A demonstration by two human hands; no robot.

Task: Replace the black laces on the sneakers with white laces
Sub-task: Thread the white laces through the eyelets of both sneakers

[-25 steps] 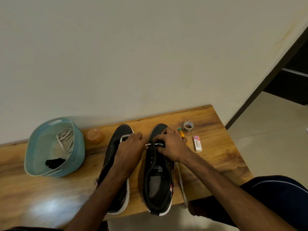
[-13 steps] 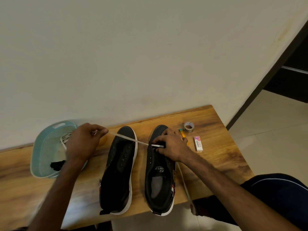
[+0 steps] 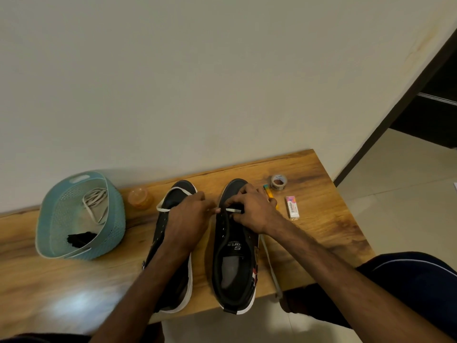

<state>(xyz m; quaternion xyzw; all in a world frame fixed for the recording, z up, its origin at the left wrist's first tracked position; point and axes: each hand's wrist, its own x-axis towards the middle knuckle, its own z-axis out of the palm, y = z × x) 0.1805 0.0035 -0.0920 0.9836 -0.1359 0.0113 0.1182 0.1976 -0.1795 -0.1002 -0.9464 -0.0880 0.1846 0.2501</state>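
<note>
Head view: pinches the white lace (image 3: 233, 210) in the fingers of the right hand (image 3: 254, 211) over the front eyelets of the right sneaker (image 3: 232, 268); grasps the same lace just beside it with curled fingers of the left hand (image 3: 188, 219). Hides the left fingertips' hold and much of the left sneaker (image 3: 184, 189) under the knuckles. Runs the lace crosswise, looping over the left toe; points both shoes lengthwise on the bench (image 3: 321, 219) toward the wall (image 3: 222, 95).
</note>
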